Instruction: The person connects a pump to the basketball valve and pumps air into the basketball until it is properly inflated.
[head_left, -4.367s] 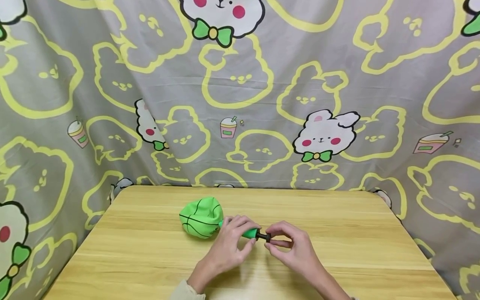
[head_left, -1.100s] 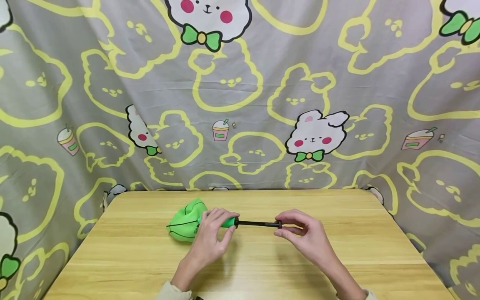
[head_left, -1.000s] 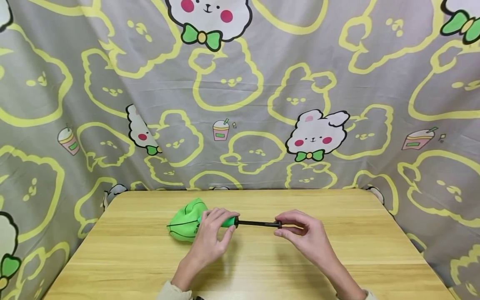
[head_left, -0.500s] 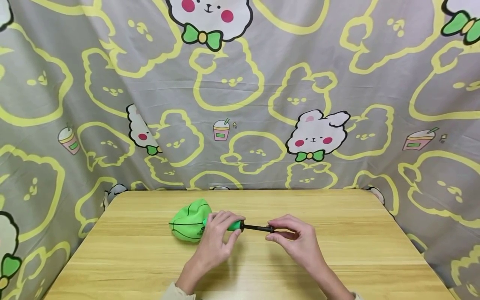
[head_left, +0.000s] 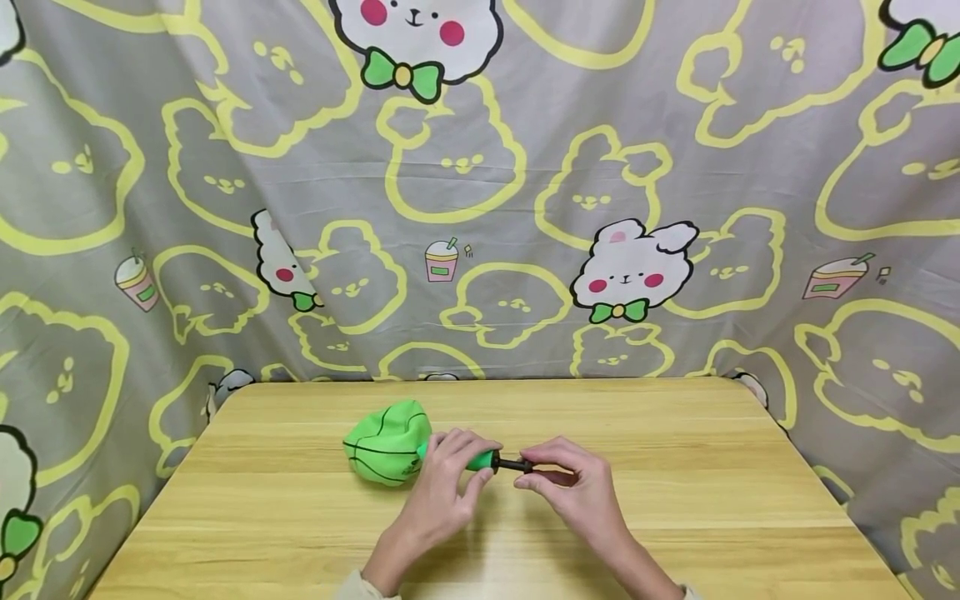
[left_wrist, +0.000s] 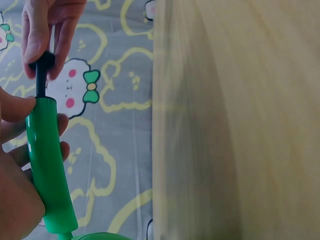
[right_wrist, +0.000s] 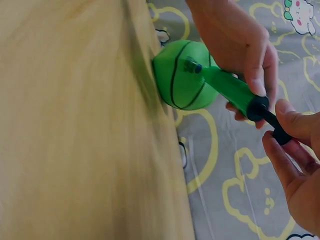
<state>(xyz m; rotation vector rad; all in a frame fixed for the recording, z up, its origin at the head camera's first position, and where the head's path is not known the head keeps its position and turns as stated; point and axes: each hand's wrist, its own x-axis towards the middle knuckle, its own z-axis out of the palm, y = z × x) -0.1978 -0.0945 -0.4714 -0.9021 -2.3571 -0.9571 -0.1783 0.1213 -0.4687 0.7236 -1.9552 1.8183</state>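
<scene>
A green ball [head_left: 386, 442] with black basketball lines, dented and partly deflated, is at the left of the hands in the head view. A green hand pump [left_wrist: 47, 160] joins it, its nozzle end against the ball [right_wrist: 180, 75]. My left hand [head_left: 446, 487] grips the pump barrel, fingers over the top and thumb near its black collar. With thumb and fingertips, my right hand [head_left: 577, 487] pinches the black handle at the end of the pump's rod [right_wrist: 270, 119]. A short length of the rod shows between collar and handle. The left fingers hide part of the barrel.
A wooden table [head_left: 675, 500] lies under the hands and the ball. Behind it and at both sides hangs a grey curtain [head_left: 495, 208] printed with yellow cartoon outlines and white rabbits.
The pump rod was nearly in, then drawn far out; over the last second my right hand has pushed it leftward, mostly back in. Ball and left hand have shifted slightly right.
</scene>
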